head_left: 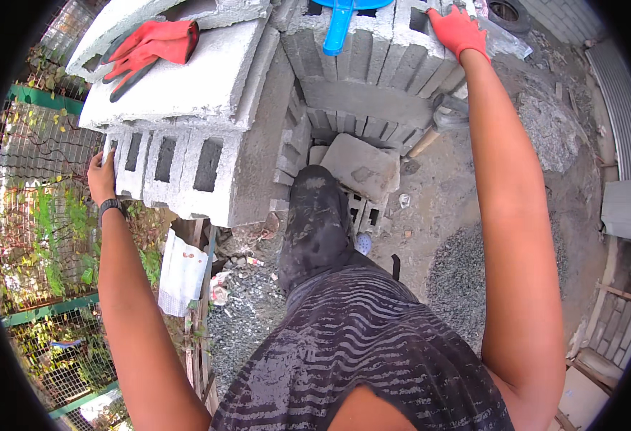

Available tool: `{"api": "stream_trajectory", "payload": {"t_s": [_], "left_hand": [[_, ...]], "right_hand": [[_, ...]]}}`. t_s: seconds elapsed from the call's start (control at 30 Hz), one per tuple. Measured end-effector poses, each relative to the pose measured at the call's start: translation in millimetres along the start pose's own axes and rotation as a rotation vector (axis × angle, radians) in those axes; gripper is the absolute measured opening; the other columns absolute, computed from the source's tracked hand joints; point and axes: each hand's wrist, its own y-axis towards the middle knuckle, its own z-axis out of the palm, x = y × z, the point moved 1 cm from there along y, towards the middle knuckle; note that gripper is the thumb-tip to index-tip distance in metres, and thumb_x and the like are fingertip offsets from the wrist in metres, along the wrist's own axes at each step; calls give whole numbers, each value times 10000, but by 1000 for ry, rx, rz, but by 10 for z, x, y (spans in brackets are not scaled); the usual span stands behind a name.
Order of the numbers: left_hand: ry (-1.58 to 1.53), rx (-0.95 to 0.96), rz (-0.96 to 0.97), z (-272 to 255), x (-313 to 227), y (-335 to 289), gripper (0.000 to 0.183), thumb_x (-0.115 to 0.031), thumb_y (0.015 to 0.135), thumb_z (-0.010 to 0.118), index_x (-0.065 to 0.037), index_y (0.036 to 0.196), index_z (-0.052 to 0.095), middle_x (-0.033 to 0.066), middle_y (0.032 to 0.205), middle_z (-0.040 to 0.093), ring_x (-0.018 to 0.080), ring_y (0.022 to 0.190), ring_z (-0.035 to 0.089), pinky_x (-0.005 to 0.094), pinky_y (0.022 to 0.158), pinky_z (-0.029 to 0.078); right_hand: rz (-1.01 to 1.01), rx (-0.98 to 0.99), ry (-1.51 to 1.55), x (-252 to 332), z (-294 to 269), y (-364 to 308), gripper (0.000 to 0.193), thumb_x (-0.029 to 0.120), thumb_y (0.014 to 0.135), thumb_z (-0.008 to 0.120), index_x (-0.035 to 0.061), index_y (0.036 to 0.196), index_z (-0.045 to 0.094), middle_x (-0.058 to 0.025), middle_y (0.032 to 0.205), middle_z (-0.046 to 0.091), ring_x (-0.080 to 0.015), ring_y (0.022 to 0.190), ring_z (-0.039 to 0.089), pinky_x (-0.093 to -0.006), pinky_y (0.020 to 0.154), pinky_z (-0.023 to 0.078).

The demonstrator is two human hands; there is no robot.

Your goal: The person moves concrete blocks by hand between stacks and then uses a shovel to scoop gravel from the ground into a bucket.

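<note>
My bare left hand (102,178), with a dark wristwatch, grips the outer left end of a hollow concrete block (179,169). A fingertip shows at the block's end hole. My right hand (459,32) wears a red work glove and lies with fingers spread on top of the stacked blocks (373,54) at the far right. On the pale slab (186,82) above the left block rests a loose red glove with dark palm (154,54). A blue plastic thing with a handle (338,27) lies on the far blocks, partly cut off by the frame.
My raised knee (317,208) is beside a tilted concrete slab (362,165). A wooden handle (424,144) leans by the stack. Gravel (459,273) covers ground at right. Wire fencing (35,194) with plants runs along the left. A pale sack (184,273) hangs below the blocks.
</note>
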Motion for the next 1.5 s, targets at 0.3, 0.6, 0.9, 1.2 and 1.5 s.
{"api": "stream_trajectory", "payload": {"t_s": [0.3,0.6,0.9,1.2,1.5], "left_hand": [[64,-22,-38,-25,196,-5,627,-578,879,690,-143,1330,681,163,1262,712,357,1138,683,442,958,517],[45,-47,-27,88,67,-31,623,-545,896,698,-97,1329,675,176,1246,716,337,1136,686,422,960,512],[56,-42,-51,-36,122,-20,695,-623,856,696,-111,1325,684,172,1250,716,343,1158,678,431,981,504],[69,-34,-138,-91,-121,-148,684,-674,826,680,-176,1293,718,129,1273,718,319,1186,675,439,989,507],[57,-46,-151,-96,-214,-184,631,-614,802,679,-201,1277,724,121,1214,742,322,1142,695,435,973,520]], "right_hand": [[-116,-412,2,-153,-720,501,817,661,919,520,-2,1397,504,-270,1452,478,-444,1351,459,-561,1111,346],[-85,157,1,-167,-54,-153,915,693,977,385,35,1607,303,-211,1673,269,-409,1557,217,-551,1263,115],[-57,56,185,-131,-13,-147,933,729,925,475,58,1570,406,-181,1649,345,-360,1547,276,-517,1263,161],[-42,-15,333,-267,-56,-120,700,649,914,553,142,1387,649,-153,1389,644,-358,1300,588,-430,1092,436],[-27,34,376,-318,-80,-94,638,633,918,558,200,1375,661,-170,1345,665,-367,1283,596,-432,1059,455]]}}
